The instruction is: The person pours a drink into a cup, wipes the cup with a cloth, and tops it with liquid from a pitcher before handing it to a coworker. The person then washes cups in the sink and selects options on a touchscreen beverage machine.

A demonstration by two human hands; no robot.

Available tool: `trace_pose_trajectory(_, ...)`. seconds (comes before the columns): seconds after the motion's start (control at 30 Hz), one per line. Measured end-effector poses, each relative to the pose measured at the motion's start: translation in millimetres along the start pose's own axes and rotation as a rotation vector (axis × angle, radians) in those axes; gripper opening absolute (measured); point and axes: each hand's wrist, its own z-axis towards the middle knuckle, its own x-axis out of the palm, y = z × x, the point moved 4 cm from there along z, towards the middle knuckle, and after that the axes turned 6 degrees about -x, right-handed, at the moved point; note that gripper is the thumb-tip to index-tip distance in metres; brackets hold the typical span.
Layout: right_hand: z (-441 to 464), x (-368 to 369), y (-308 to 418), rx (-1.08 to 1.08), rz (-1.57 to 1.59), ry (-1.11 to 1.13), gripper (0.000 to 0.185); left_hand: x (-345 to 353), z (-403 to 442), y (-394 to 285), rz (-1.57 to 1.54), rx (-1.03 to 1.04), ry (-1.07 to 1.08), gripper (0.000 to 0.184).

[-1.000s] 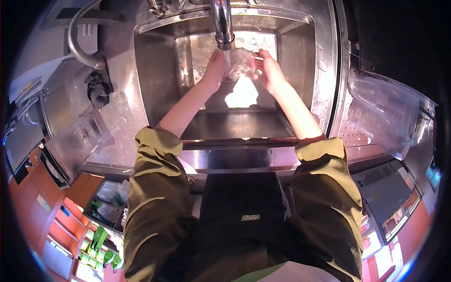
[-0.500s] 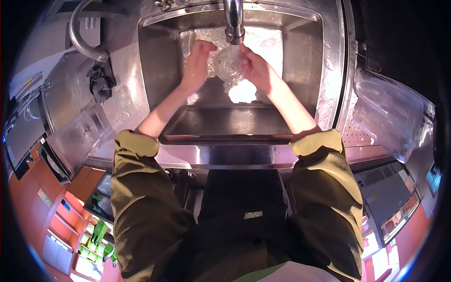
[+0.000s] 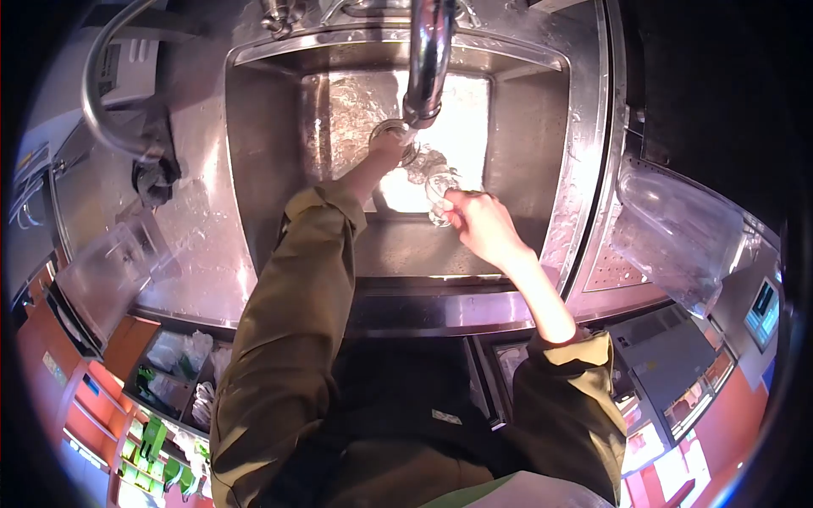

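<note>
Under the curved faucet [image 3: 428, 63], my left hand [image 3: 387, 148] reaches down to a round, clear rim [image 3: 407, 156], which looks like that of a glass or bowl. Its fingers are hidden there, so I cannot tell whether they grip. My right hand [image 3: 487, 224] is closed on the edge of a clear glass [image 3: 441, 184], held tilted lower and to the right, over the sink basin [image 3: 533, 135]. Bright glare and running water blur the clear shapes between the two hands.
A dark wet cloth [image 3: 155, 178] lies on the left counter, below a second curved pipe [image 3: 91, 93]. Clear plastic containers stand on both sides, one on the left [image 3: 114, 262] and one on the right [image 3: 677, 229]. The sink's raised metal edge [image 3: 440, 306] runs along the front.
My right hand has moved down and toward me with the clear glass, away from the faucet. My left hand has reached in under the faucet. The head view has shifted slightly.
</note>
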Motion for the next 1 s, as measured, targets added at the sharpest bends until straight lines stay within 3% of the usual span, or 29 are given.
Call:
trace_pose_trajectory(0.1, -3.9, -1.6, -0.2, 0.016, 0.034, -0.038, 0.012, 39.3, 33.3, 16.3, -0.072, -0.094, -0.101, 0.026)
trace_pose_trajectory(0.43, -11.4, 0.2, -16.1, 0.111, 0.213, -0.193, 0.013, 9.6, -15.1, -5.5, 0.287, 0.270, -0.379, 0.020)
trace_pose_trajectory(0.67, -0.7, 2.3, -33.0, 0.205, 0.340, -0.371, 0.009, -40.0, -35.3, -2.5, 0.581, 0.470, -0.235, 0.021)
trace_pose_trajectory(0.77, 14.4, 12.9, -48.2, 0.219, 0.573, -0.436, 0.006, -81.7, -68.5, -15.7, 0.505, 0.456, -0.295, 0.035)
trace_pose_trajectory(0.9, 29.3, 17.6, -47.0, 0.367, 1.045, -0.650, 0.007, -113.9, -92.8, -25.6, 0.244, 0.306, -0.159, 0.032)
trace_pose_trajectory(0.97, 35.5, 9.1, -25.6, 0.530, 1.407, -0.718, 0.010, -126.2, -104.5, -26.6, 0.202, 0.411, -0.290, 0.029)
trace_pose_trajectory(1.0, 47.0, 18.3, -30.2, 0.498, 1.565, -0.606, 0.010, -132.3, -112.2, -26.9, 0.179, 0.462, -0.356, 0.028)
